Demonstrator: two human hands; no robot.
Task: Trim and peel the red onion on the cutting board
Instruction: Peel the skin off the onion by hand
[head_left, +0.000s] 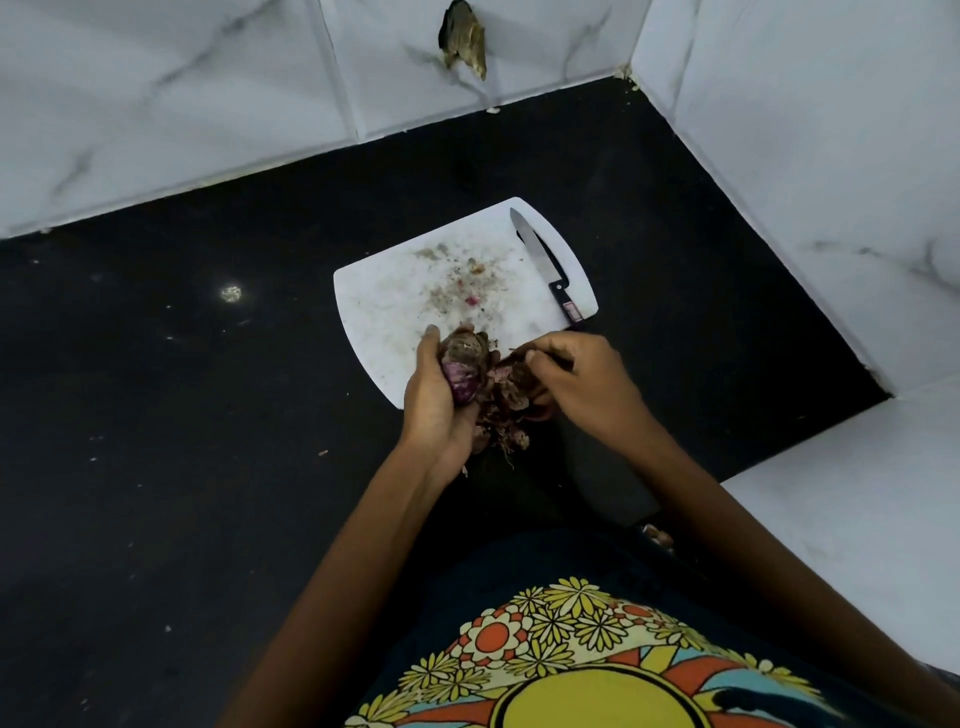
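Left hand (434, 402) cups the onion (464, 371), fingers curled round it, held over the near edge of the board (384, 306). Right hand (584, 384) just beside it pinches loose skin (506, 395) hanging off the onion; more skin and roots dangle below the grip, past the board edge over the black counter (156, 415). Knife (545, 270) lies beyond the right hand along the board's right edge, handle overhanging slightly. Scraps (457, 280) dot the board beyond the grip. Open counter left of the hands; walls close in on the far and right sides.
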